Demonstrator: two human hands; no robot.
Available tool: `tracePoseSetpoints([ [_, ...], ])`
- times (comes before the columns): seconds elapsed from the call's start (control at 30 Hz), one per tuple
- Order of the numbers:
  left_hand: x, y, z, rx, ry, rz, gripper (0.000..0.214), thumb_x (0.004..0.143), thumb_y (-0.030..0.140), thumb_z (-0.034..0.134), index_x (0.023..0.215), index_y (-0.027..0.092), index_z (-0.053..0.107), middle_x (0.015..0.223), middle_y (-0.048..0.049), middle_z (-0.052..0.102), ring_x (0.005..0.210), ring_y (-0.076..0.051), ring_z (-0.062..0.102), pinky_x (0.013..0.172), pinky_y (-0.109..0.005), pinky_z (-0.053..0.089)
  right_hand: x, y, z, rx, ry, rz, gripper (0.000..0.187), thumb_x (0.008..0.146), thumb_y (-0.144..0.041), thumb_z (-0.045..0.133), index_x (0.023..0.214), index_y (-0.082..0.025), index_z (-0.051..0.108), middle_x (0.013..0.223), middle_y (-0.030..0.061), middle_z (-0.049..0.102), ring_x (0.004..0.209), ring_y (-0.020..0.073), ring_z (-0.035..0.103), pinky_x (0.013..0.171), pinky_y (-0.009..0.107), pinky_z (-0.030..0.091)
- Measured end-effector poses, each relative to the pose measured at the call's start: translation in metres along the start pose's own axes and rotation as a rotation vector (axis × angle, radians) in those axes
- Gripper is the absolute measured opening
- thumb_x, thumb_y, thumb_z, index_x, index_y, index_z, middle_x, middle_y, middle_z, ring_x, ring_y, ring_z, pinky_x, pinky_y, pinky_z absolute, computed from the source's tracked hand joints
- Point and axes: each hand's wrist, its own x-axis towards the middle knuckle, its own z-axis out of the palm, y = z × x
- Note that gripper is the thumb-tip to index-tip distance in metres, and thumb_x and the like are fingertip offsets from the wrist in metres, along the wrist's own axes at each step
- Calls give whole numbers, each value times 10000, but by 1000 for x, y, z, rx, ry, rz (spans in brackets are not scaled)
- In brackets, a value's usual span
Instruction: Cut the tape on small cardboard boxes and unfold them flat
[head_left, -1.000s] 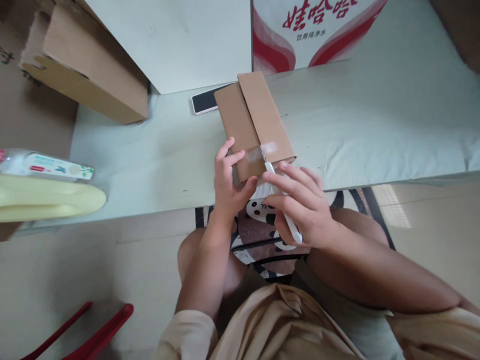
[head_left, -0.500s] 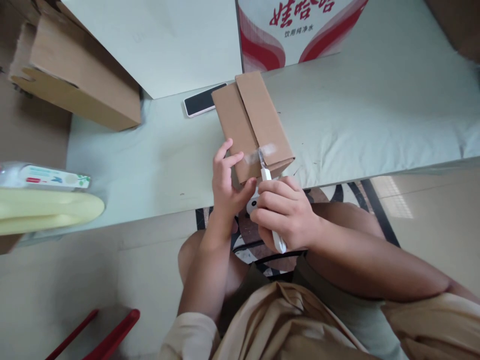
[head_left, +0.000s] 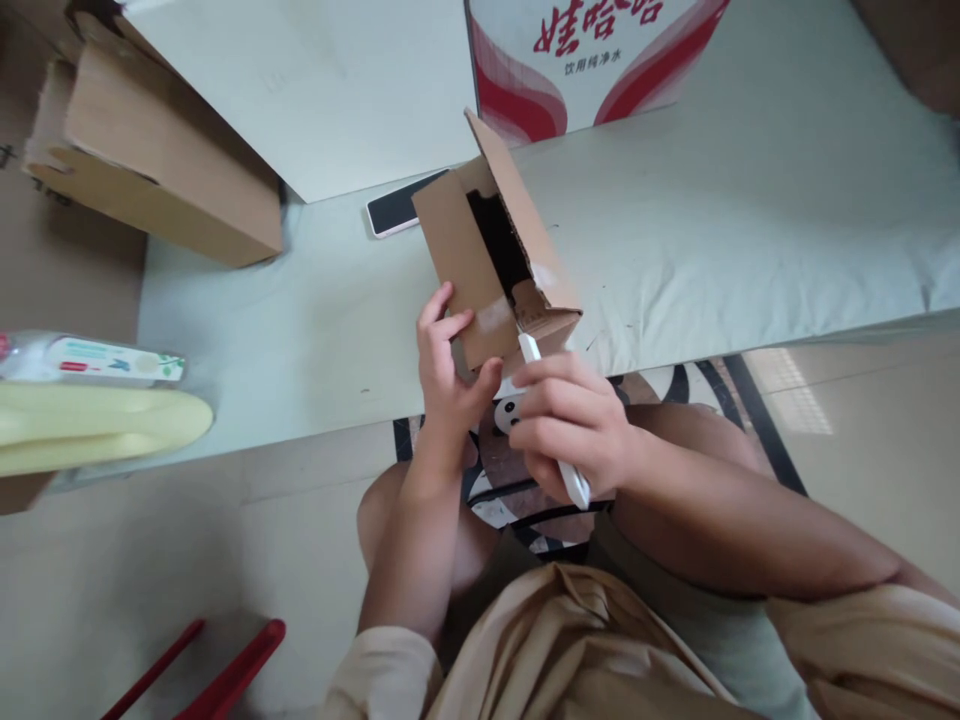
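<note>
A small brown cardboard box (head_left: 457,250) lies on the pale green mat (head_left: 712,220) near its front edge. Its right flap stands raised, showing a dark inside; cut clear tape clings to both flaps. My left hand (head_left: 446,365) grips the box's near left corner, fingers curled on its top. My right hand (head_left: 574,420) is closed round a white utility knife (head_left: 574,480), whose tip touches the box's near end.
A phone (head_left: 394,208) lies behind the box. A red-and-white printed carton (head_left: 585,60) and a white board (head_left: 315,80) stand at the back. A larger brown box (head_left: 150,170) sits far left. A yellow object (head_left: 90,425) with a wipes pack (head_left: 97,358) lies left. Red chair legs (head_left: 217,665) show below.
The tape across the seam has been slit and the right flap has sprung up, opening the box. My right hand with the knife drew back toward the box's near end.
</note>
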Motion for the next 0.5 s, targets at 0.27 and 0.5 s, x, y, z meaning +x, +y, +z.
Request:
tracePoseSetpoints([
  [0.27, 1, -4, -2, -41, 40, -19, 617, 863, 725, 549, 1269, 267, 468, 1490, -165, 441, 1445, -350, 427, 1073, -545, 466, 2, 16, -42, -303, 270, -61, 143, 812, -111, 601, 781, -248, 574, 762, 3, 566, 801, 161, 595, 864, 363, 559],
  [0.5, 4, -22, -13, -58, 459, -66, 348, 881, 557, 636, 1016, 245, 560, 1089, -54, 650, 1044, -232, 663, 968, -453, 537, -34, 96, -26, -465, -400, 629, 385, 813, -272, 643, 1167, -122, 640, 1161, 204, 630, 1347, 418, 481, 1068, 592, 464],
])
